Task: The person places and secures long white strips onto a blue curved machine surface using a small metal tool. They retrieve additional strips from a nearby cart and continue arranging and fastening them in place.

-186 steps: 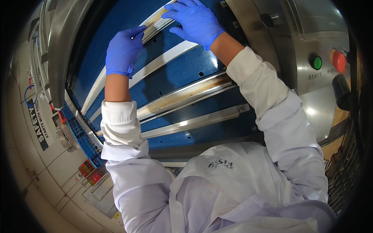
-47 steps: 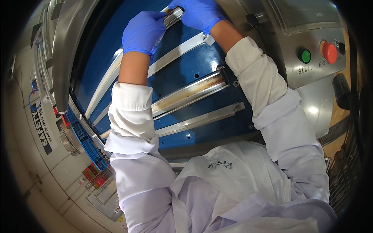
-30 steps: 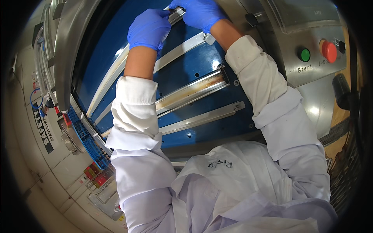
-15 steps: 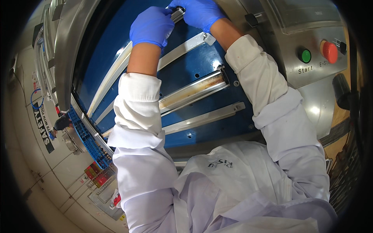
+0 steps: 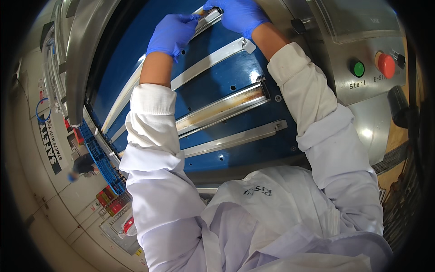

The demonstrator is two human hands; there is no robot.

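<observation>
Both my hands wear blue gloves and work at the far metal sealing bar [image 5: 209,20] over a blue machine bed [image 5: 213,75]. My left hand [image 5: 170,35] has its fingers pinched together along the bar's top, beside a brownish strip; what lies between the fingertips is too small to make out. Around the bar's right end, my right hand [image 5: 240,17] keeps its fingers curled, partly hiding that end. Nearer to me lies a second sealing bar [image 5: 226,108] with a brown-stained strip. Pale flat bars [image 5: 210,63] run beside both.
On the right, a steel panel carries a green button [image 5: 357,69] and a red emergency-stop button [image 5: 385,65]. A curved steel frame [image 5: 84,59] rises at the left, with a blue plastic crate [image 5: 102,158] below it. Another person [image 5: 81,165] stands blurred in the background.
My left hand has slid left and nearer along the far bar, away from my right hand, baring more of its brownish strip. My right hand stays at the bar's end. The view has shifted slightly.
</observation>
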